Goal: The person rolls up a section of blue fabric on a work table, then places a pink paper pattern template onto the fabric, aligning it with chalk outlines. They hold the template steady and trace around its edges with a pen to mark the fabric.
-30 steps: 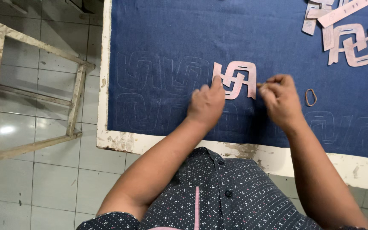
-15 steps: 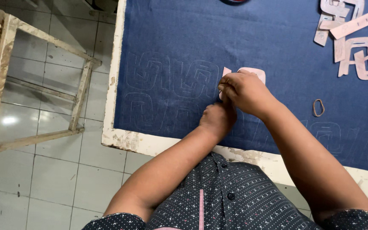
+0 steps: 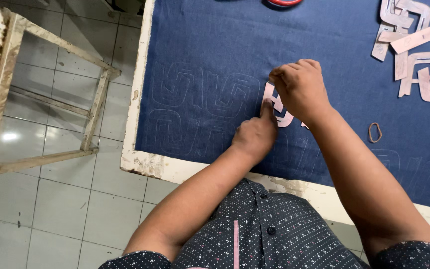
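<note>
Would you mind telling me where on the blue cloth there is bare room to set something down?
The blue cloth is free above and left of the left hand, out to the white table edge. Another bare strip runs between the right hand and the rubber band. The far right corner is crowded with pink templates; one pink template lies under both hands.

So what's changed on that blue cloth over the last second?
The pink cutout slid left along the blue cloth, and the right hand came over it and now covers most of it. The left hand keeps a fingertip on its edge. The rubber band and spare cutouts stayed put.
</note>
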Motion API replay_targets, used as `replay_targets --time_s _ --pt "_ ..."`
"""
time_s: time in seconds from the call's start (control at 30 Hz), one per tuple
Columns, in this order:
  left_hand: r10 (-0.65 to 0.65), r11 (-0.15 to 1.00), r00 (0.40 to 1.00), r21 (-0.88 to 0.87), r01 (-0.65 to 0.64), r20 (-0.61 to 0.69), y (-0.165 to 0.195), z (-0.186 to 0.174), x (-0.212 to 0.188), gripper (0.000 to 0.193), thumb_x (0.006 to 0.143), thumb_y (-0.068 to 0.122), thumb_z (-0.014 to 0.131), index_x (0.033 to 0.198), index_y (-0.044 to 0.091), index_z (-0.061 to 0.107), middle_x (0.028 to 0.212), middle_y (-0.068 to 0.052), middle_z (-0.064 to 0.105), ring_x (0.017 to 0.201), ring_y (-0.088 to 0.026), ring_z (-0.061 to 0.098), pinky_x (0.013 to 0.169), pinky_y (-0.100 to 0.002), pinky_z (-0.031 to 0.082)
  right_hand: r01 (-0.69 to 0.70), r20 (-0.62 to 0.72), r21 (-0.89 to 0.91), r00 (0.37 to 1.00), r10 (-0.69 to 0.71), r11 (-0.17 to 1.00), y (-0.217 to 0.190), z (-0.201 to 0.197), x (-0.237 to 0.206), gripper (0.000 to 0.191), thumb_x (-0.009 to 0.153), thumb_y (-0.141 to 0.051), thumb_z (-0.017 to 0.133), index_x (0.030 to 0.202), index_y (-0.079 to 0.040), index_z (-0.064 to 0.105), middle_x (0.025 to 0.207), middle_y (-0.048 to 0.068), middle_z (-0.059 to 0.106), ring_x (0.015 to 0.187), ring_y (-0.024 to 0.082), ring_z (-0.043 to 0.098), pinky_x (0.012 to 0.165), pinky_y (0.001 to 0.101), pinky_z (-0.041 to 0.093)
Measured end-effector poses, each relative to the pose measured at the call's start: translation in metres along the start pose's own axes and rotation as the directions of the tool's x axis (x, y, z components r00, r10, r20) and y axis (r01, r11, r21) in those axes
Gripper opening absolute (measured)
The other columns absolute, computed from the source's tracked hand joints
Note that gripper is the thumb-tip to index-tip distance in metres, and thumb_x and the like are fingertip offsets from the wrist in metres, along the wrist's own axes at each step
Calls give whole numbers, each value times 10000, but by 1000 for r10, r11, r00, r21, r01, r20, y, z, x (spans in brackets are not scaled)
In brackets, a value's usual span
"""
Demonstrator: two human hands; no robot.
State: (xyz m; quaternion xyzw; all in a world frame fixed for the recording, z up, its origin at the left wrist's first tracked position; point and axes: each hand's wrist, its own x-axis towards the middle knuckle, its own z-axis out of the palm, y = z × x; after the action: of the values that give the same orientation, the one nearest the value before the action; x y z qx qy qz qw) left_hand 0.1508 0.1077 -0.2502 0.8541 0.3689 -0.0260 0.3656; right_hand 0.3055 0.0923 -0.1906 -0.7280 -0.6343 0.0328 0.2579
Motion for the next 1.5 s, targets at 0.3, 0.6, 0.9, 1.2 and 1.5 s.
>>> replay_targets --time_s 0.3,0.6,0.9,1.2,1.5 --pt "353 933 906 166 -320 -234 -15 -11 2 178 930 123 550 1027 77 692 1461 -71 528 1081 -324 638 814 -447 596 -25 -11 -39 1000 25 999 10 -1 -20 28 992 -130 740 985 -105 751 882 22 724 807 242 610 998 414 435" --pt "340 940 903 95 -327 -264 -16 -25 3 209 937 79 551 1114 87 661 1422 -4 585 1092 -290 631 881 -413 581 -19 -60 46 998 22 999 13 3 -51 34 978 -117 740 994 -90 753 928 62 732 905 286 661 960 431 496" --pt "353 935 902 83 -343 -250 -16 -27 3 172 935 123 603 1098 90 649 1416 -7 589 1083 -293 623 877 -418 574 -132 -65 137 988 142 982 6 6 -72 73 977 -147 751 992 -77 736 931 70 730 928 291 676 872 417 508" --pt "362 930 910 143 -338 -203 -12 -30 3 170 914 106 598 1077 70 628 1443 -36 571 1080 -312 616 865 -439 571 -113 82 1 990 113 994 -2 -16 -89 72 929 -172 751 929 -100 752 845 66 726 846 271 677 868 420 494" --pt "376 907 909 274 -321 -180 -8 -26 4 171 931 115 547 1075 116 640 1420 -23 570 1076 -279 621 838 -457 524 -180 -19 -50 984 180 982 19 -21 -79 105 986 -186 751 961 -84 744 839 84 703 852 313 667 878 434 488"
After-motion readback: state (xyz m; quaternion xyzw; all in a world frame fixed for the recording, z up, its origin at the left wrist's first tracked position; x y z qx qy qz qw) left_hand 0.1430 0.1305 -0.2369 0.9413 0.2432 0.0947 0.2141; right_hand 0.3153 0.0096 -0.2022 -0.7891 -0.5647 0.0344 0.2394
